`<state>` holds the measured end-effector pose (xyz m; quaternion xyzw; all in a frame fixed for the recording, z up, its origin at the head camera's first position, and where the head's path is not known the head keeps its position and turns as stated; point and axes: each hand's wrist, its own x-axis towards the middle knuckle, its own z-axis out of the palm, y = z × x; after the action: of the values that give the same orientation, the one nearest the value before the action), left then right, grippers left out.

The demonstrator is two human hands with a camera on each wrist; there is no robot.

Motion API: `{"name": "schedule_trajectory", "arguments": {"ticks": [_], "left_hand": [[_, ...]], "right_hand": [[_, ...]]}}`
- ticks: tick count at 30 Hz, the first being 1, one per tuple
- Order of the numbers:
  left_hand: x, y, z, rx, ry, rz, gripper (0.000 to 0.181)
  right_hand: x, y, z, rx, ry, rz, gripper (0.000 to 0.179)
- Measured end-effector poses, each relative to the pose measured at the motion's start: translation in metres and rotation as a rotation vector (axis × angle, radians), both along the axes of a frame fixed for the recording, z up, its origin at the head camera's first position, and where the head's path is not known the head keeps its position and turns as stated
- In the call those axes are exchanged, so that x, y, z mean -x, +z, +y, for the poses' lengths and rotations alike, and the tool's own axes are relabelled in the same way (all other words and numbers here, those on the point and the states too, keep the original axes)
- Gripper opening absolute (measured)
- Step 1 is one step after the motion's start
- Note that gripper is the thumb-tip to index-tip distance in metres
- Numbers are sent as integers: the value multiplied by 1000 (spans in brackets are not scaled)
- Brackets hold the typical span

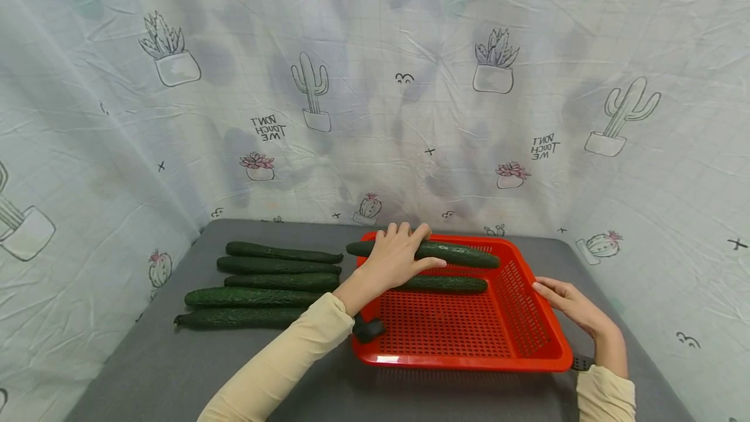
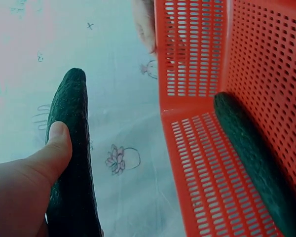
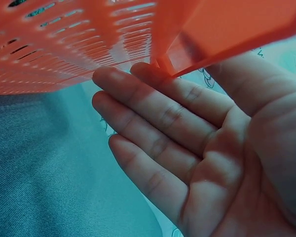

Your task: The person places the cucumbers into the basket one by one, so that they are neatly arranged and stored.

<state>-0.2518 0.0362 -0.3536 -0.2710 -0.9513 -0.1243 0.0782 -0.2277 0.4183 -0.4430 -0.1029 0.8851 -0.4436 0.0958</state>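
My left hand (image 1: 394, 258) grips a dark green cucumber (image 1: 459, 254), held over the back of the red plastic basket (image 1: 463, 363). In the left wrist view the thumb lies along the skin of this raised cucumber (image 2: 71, 148), which is apart from the basket. Another cucumber (image 1: 451, 284) lies inside the basket, partly hidden in the head view by my left hand. At the basket's right rim, my right hand (image 1: 577, 308) holds on with the thumb over the edge. The right wrist view shows its fingers (image 3: 160, 111) extended beneath the rim, against the basket's outer side.
Several cucumbers (image 1: 252, 297) lie side by side on the grey tabletop (image 1: 146, 363) left of the basket. A pale curtain (image 1: 375, 116) printed with potted cacti hangs behind the table and along both sides.
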Motion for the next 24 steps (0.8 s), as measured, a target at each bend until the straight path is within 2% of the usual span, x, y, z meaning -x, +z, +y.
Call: {"name": "schedule_trajectory", "arguments": {"ticks": [7, 18, 24], "left_hand": [[6, -5, 18, -9, 15, -39, 63], [10, -12, 43, 16, 28, -62, 62], [12, -21, 53, 49, 71, -54, 62]], "right_hand": [[-1, 0, -1, -11, -4, 19, 45], [-1, 0, 0, 10, 9, 20, 42], [-1, -1, 0, 18, 21, 23, 42]]}}
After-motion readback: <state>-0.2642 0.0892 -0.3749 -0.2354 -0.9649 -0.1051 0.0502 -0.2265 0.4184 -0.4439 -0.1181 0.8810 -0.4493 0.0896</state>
